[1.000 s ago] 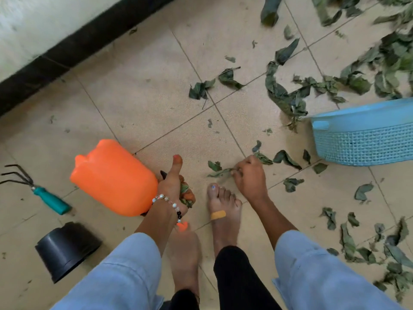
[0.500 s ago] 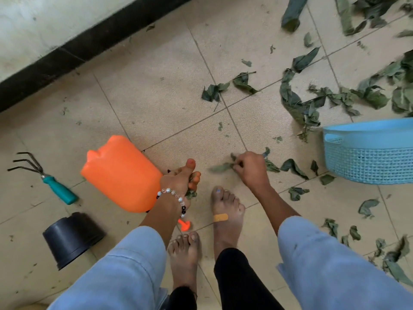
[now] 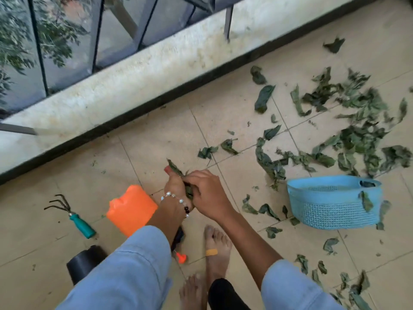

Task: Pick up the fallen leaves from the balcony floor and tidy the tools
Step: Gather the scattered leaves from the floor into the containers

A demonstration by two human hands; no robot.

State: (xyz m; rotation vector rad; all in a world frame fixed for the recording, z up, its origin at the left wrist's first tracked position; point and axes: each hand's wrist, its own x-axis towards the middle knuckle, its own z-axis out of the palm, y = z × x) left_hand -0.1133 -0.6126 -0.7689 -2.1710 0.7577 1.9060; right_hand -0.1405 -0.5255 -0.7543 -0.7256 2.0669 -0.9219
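Basket (image 3: 335, 211) on side, leaf inside; left hand (image 3: 176, 186) clutches leaves (image 3: 176, 170).

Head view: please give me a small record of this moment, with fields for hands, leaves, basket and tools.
left hand: grips a bunch of leaves
right hand: fingers curled on the same bunch
loose leaves: scattered on the floor
basket: blue, tilted on the floor
hand rake: lies on the floor
orange container: beside the left wrist
black pot: on its side

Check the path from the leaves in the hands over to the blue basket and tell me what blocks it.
Nothing visible blocks it. Both hands, left hand and right hand, hold the bunch of leaves; only loose leaves lie on the floor before the blue basket.
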